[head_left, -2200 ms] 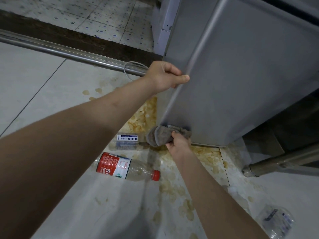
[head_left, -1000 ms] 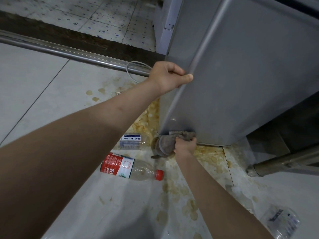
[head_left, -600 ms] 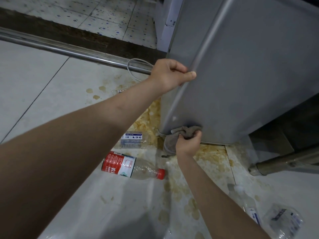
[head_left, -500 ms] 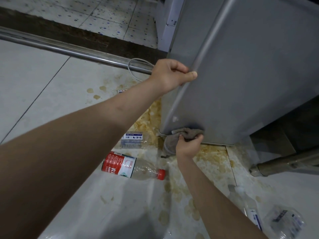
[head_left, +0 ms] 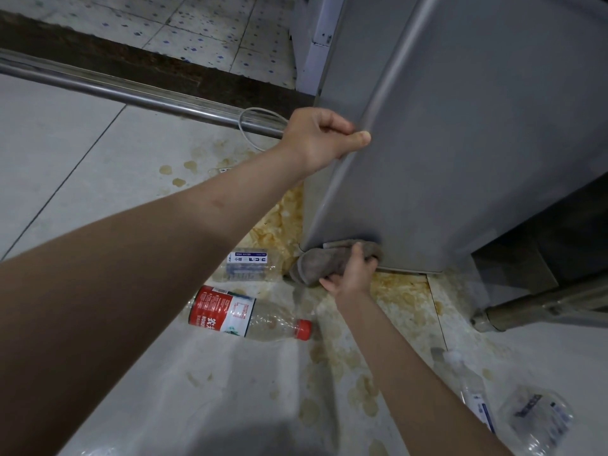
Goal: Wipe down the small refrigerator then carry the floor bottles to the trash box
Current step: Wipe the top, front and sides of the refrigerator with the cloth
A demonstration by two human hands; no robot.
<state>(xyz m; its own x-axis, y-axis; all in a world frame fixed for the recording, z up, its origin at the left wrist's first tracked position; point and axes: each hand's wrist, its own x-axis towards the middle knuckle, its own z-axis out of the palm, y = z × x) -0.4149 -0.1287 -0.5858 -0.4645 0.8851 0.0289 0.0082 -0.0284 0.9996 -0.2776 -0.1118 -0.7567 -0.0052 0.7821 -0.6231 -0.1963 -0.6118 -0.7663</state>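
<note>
Pale glossy floor tiles (head_left: 82, 166), blotched with tan stains, are lying open to the left of both forearms, with a wide clear stretch running up to a steel rail (head_left: 131, 93). Just right of the right forearm, a clear bottle with a white cap (head_left: 467, 386) and a crumpled clear bottle (head_left: 536, 419) are lying flat near the lower edge. Left of the right wrist, a red-labelled bottle (head_left: 243, 315) with a red cap is lying on its side, and just beyond it a blue-labelled bottle (head_left: 248, 263) is resting beside the cloth. The right hand (head_left: 353, 273) is reaching low with fingers curled round a soft grey cloth (head_left: 320, 263), pressing it against the bottom front corner of the small refrigerator (head_left: 460, 143), whose smooth grey metal face is leaning over the stained floor. Higher up, the left hand (head_left: 320, 139) is gripping the rounded vertical edge, thumb lying on the front face. A steel tube (head_left: 539, 307) is jutting in at the right hand's far right
</note>
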